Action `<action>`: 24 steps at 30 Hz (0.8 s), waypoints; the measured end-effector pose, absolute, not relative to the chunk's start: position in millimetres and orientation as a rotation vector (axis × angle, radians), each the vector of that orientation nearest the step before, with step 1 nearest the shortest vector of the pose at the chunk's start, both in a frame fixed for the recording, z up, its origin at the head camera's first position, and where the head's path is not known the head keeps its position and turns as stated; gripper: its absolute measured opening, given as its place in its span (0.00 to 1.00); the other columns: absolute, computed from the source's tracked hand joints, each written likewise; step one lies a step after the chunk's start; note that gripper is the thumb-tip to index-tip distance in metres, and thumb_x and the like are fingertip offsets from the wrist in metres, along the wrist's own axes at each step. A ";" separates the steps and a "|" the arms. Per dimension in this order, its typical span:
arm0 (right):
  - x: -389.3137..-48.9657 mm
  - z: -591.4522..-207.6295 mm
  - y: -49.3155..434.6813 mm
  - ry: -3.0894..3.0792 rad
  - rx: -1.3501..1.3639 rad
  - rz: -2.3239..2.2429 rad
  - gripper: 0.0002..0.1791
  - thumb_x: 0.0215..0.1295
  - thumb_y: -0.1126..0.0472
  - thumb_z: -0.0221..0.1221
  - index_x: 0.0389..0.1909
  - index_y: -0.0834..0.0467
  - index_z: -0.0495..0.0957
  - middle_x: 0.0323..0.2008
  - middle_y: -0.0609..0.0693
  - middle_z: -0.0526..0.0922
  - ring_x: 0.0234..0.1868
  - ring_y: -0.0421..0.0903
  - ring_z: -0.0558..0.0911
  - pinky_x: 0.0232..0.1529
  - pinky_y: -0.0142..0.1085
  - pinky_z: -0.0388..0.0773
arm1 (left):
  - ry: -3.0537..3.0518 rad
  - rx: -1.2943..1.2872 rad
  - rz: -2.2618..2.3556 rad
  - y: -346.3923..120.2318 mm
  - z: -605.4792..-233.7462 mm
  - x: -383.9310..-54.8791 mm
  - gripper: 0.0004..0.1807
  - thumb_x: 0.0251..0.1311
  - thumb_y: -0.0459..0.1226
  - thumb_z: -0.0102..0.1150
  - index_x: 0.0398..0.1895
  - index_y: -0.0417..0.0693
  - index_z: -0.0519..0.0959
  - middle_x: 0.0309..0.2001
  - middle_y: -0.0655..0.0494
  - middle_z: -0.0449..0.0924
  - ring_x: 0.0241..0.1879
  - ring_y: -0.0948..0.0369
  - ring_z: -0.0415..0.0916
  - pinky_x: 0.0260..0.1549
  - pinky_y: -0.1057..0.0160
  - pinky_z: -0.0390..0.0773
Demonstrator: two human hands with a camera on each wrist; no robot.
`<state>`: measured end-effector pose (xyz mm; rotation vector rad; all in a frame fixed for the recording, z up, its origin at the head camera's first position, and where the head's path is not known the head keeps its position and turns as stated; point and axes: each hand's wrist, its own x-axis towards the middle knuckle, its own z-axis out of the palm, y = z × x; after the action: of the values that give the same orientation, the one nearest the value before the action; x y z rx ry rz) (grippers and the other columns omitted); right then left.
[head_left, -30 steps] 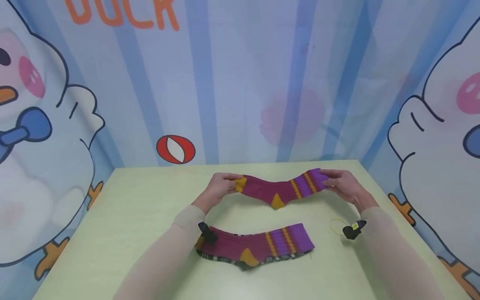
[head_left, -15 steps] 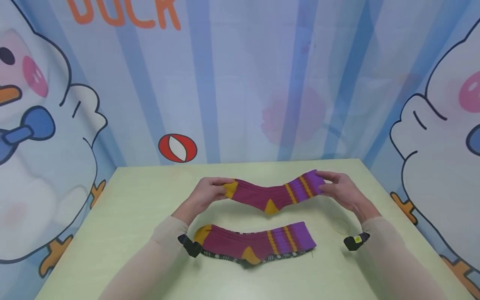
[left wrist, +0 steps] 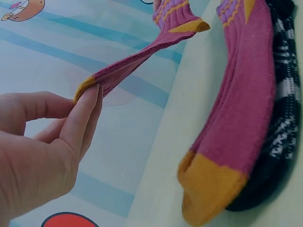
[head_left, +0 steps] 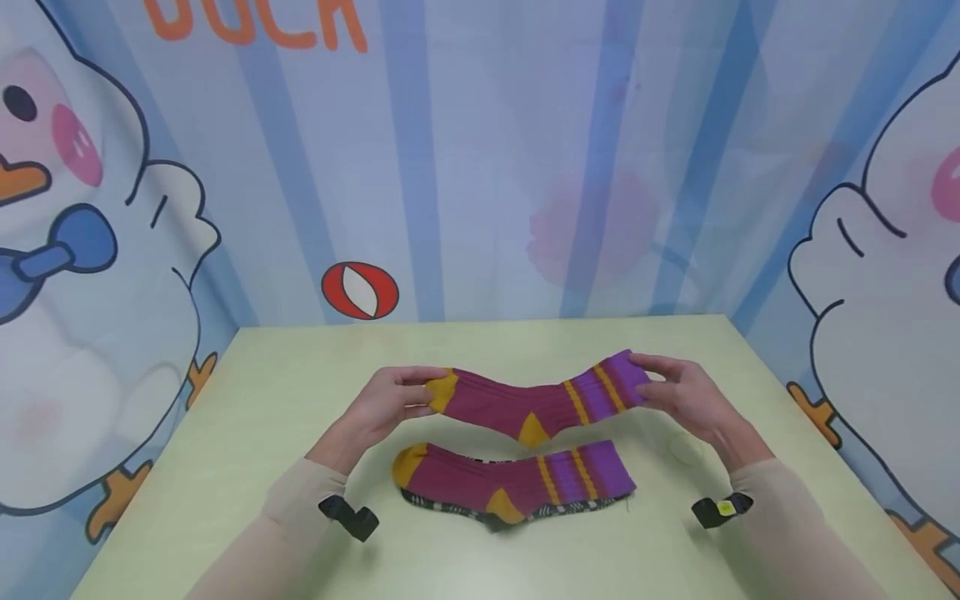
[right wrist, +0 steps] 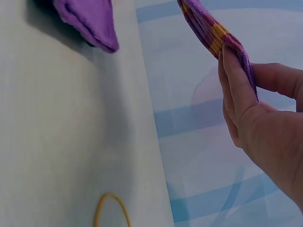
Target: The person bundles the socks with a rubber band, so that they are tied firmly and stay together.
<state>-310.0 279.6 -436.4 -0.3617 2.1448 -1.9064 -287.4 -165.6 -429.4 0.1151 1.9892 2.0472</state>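
Note:
A maroon sock (head_left: 495, 402) with a mustard toe and heel and a purple striped cuff is stretched between my hands, lifted off the table. My left hand (head_left: 378, 408) pinches its toe between thumb and fingers; my right hand (head_left: 686, 396) pinches the purple cuff. Nearer to me lies a matching maroon sock (head_left: 468, 481), flat, toe to the left. Under it a black-and-white patterned sock (head_left: 450, 507) peeps out along the near edge. In the left wrist view the held sock (left wrist: 137, 59) is seen nearly edge-on, apart from the lying pair.
A thin yellow rubber band (head_left: 684, 450) lies on the pale table (head_left: 187, 467) by my right hand, also visible as a yellow loop (right wrist: 110, 196) in the right wrist view. Behind the table hangs a blue-striped printed cloth (head_left: 480, 167).
Both hands have brought the held sock toward me and slightly left, closer to the lying socks. My left forearm has moved left, uncovering the toe of the lying maroon sock.

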 end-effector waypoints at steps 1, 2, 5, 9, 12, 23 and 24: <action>-307.7 -436.6 279.3 2.142 -0.360 -1.906 0.33 0.72 0.68 0.56 0.74 0.70 0.56 0.66 0.64 0.65 0.50 0.43 0.80 0.52 0.35 0.80 | 1.982 0.120 2.045 -167.5 -430.0 -285.7 0.20 0.68 0.25 0.52 0.62 0.34 0.76 0.58 0.42 0.76 0.50 0.53 0.77 0.48 0.60 0.82; -305.3 -436.9 278.9 2.135 -0.353 -1.910 0.33 0.72 0.68 0.56 0.74 0.70 0.56 0.65 0.64 0.65 0.50 0.43 0.80 0.52 0.35 0.80 | 1.976 0.122 2.042 -169.0 -430.5 -284.0 0.20 0.68 0.25 0.52 0.62 0.33 0.76 0.58 0.42 0.76 0.50 0.53 0.78 0.48 0.60 0.82; -297.3 -437.1 276.7 2.112 -0.342 -1.913 0.33 0.72 0.68 0.56 0.74 0.72 0.55 0.64 0.62 0.67 0.51 0.43 0.80 0.52 0.36 0.80 | 1.955 0.107 2.043 -173.9 -431.5 -278.0 0.20 0.68 0.25 0.51 0.63 0.32 0.75 0.58 0.42 0.75 0.50 0.53 0.78 0.49 0.60 0.81; -287.7 -435.7 275.0 2.089 -0.353 -1.924 0.33 0.71 0.70 0.56 0.72 0.75 0.55 0.60 0.55 0.72 0.47 0.42 0.80 0.51 0.36 0.80 | 1.942 0.089 2.043 -179.3 -429.1 -270.9 0.21 0.68 0.26 0.51 0.64 0.33 0.74 0.60 0.41 0.73 0.52 0.51 0.76 0.50 0.59 0.81; -282.0 -435.5 273.8 2.050 -0.384 -1.937 0.33 0.71 0.71 0.56 0.71 0.77 0.55 0.57 0.50 0.75 0.46 0.41 0.80 0.50 0.36 0.81 | 1.933 0.095 2.038 -183.0 -428.1 -265.7 0.21 0.68 0.26 0.51 0.64 0.33 0.75 0.60 0.40 0.73 0.53 0.50 0.74 0.51 0.58 0.80; -263.8 -431.4 270.8 1.886 -0.392 -1.906 0.29 0.71 0.70 0.56 0.70 0.74 0.61 0.55 0.51 0.78 0.51 0.45 0.81 0.51 0.41 0.81 | 1.872 0.157 1.987 -197.5 -439.2 -248.1 0.21 0.66 0.26 0.53 0.62 0.31 0.75 0.56 0.45 0.79 0.49 0.54 0.78 0.46 0.63 0.82; -262.9 -431.1 270.6 1.870 -0.398 -1.905 0.28 0.71 0.71 0.56 0.69 0.73 0.63 0.56 0.51 0.78 0.51 0.45 0.81 0.52 0.41 0.81 | 1.869 0.159 1.979 -198.8 -440.3 -246.6 0.21 0.65 0.26 0.54 0.62 0.31 0.76 0.55 0.45 0.79 0.48 0.54 0.78 0.46 0.63 0.82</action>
<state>-262.9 270.6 -431.1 -0.3983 1.8698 -1.9047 -246.6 -198.8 -440.3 0.1591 1.8693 1.9788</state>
